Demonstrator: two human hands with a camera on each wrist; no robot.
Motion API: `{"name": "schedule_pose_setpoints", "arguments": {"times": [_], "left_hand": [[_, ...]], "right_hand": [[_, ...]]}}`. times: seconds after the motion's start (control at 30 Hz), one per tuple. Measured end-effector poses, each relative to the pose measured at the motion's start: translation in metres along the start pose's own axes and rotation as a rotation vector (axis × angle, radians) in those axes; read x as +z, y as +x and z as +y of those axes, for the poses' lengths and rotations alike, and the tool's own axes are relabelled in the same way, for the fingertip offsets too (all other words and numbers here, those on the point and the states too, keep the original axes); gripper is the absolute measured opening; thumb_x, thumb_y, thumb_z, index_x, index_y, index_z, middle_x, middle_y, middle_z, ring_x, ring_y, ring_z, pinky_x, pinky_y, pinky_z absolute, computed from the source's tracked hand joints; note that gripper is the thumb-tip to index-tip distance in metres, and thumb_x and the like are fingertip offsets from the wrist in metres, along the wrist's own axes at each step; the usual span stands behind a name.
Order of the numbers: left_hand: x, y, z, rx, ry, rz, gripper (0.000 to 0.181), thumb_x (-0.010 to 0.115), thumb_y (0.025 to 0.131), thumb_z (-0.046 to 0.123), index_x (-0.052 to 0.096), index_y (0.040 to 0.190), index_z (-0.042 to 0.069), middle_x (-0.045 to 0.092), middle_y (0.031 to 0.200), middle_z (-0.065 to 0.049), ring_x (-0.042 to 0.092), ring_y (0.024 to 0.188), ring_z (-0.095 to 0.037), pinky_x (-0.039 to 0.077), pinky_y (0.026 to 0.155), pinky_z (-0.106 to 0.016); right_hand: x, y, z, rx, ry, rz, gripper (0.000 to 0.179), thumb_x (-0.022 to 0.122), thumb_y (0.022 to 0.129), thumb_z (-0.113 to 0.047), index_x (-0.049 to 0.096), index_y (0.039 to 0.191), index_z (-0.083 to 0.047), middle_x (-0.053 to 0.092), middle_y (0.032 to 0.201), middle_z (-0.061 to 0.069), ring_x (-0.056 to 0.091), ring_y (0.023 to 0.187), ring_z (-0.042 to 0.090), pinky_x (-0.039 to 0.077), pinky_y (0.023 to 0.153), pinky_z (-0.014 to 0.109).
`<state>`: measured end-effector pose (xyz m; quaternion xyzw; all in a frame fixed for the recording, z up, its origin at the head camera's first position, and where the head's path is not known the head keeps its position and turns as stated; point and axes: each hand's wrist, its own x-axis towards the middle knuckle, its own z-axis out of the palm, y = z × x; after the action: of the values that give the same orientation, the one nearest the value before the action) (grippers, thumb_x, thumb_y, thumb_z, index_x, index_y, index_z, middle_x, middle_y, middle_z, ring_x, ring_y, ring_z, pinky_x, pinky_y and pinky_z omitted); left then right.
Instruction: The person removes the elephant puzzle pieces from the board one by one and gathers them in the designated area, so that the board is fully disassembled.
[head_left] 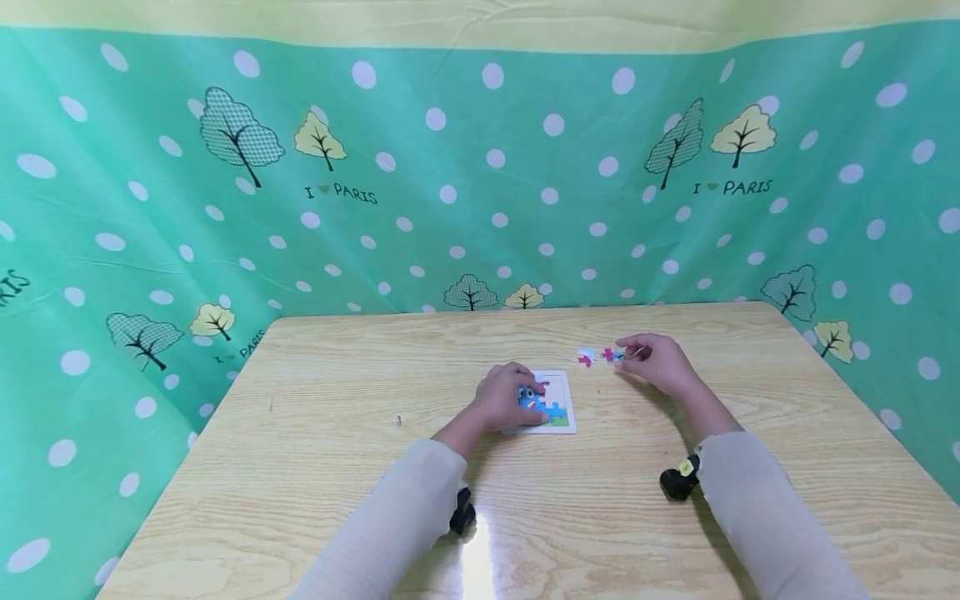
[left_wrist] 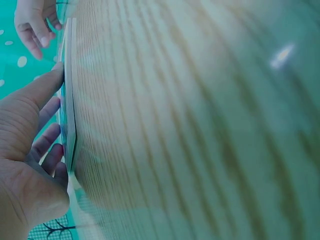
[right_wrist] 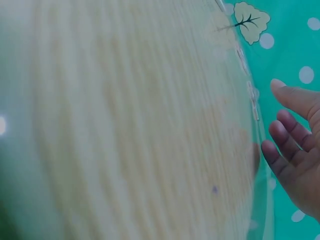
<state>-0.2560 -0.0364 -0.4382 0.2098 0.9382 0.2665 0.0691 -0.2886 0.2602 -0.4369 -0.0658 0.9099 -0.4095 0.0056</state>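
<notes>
A small jigsaw puzzle in a white frame (head_left: 572, 414) lies on the table, with a blue cartoon figure in its picture. My left hand (head_left: 504, 400) rests on its left part, thumb and fingers spread over the picture. The left wrist view shows the thumb touching the edge of the puzzle frame (left_wrist: 71, 110). Beyond the puzzle lie a white and pink jigsaw piece (head_left: 586, 357) and a pink and blue jigsaw piece (head_left: 608, 355). My right hand (head_left: 660, 364) hovers by the latter; in the right wrist view its thumb and fingers (right_wrist: 295, 137) are apart, gripping nothing.
The wooden table (head_left: 330, 467) reaches back to a green dotted curtain (head_left: 420, 208), which also hangs along both sides. Black wrist devices (head_left: 678, 481) are worn under both sleeves. Small dark marks (head_left: 399, 421) show on the tabletop.
</notes>
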Motion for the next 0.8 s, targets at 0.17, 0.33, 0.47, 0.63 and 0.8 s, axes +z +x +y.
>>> {"name": "schedule_pose_setpoints", "arguments": {"times": [0.17,0.33,0.47,0.63,0.8], "left_hand": [[0.0,0.0,0.0,0.001,0.002,0.001,0.036,0.082,0.078,0.041,0.074,0.11,0.024,0.056,0.129,0.003,0.045,0.119,-0.02,0.038,0.1,-0.039],[0.0,0.0,0.0,0.002,0.001,0.005,0.036,0.082,0.078,0.041,0.075,0.109,0.024,0.056,0.129,0.003,0.045,0.119,-0.02,0.038,0.1,-0.039],[-0.001,-0.001,0.001,-0.002,0.003,0.0,0.037,0.082,0.078,0.041,0.075,0.109,0.024,0.056,0.129,0.003,0.045,0.119,-0.019,0.038,0.099,-0.039],[-0.003,-0.002,0.003,-0.009,-0.004,0.001,0.036,0.083,0.078,0.04,0.075,0.108,0.023,0.056,0.128,0.003,0.045,0.119,-0.02,0.038,0.099,-0.038],[-0.003,-0.002,0.004,-0.007,0.0,-0.002,0.036,0.082,0.078,0.04,0.075,0.109,0.023,0.056,0.129,0.003,0.045,0.119,-0.02,0.038,0.099,-0.038]], "right_hand": [[-0.001,-0.005,-0.004,-0.007,0.017,0.005,0.04,0.072,0.089,-0.016,0.063,0.126,0.0,0.06,0.115,0.019,0.056,0.101,0.031,0.051,0.081,0.038],[-0.002,-0.009,-0.008,-0.032,0.051,0.018,0.04,0.073,0.088,-0.017,0.064,0.124,-0.002,0.057,0.123,0.019,0.057,0.107,0.035,0.05,0.091,0.046],[0.0,-0.014,-0.011,-0.05,0.053,0.025,0.039,0.074,0.088,-0.017,0.065,0.123,-0.002,0.057,0.125,0.018,0.058,0.108,0.035,0.05,0.092,0.046],[0.001,-0.021,-0.014,-0.059,0.061,0.041,0.037,0.074,0.088,-0.015,0.066,0.122,-0.002,0.058,0.124,0.017,0.058,0.108,0.034,0.051,0.092,0.045],[0.002,-0.027,-0.018,-0.073,0.062,0.054,0.034,0.073,0.088,-0.012,0.067,0.12,-0.001,0.059,0.121,0.018,0.059,0.105,0.031,0.051,0.092,0.041]]}}
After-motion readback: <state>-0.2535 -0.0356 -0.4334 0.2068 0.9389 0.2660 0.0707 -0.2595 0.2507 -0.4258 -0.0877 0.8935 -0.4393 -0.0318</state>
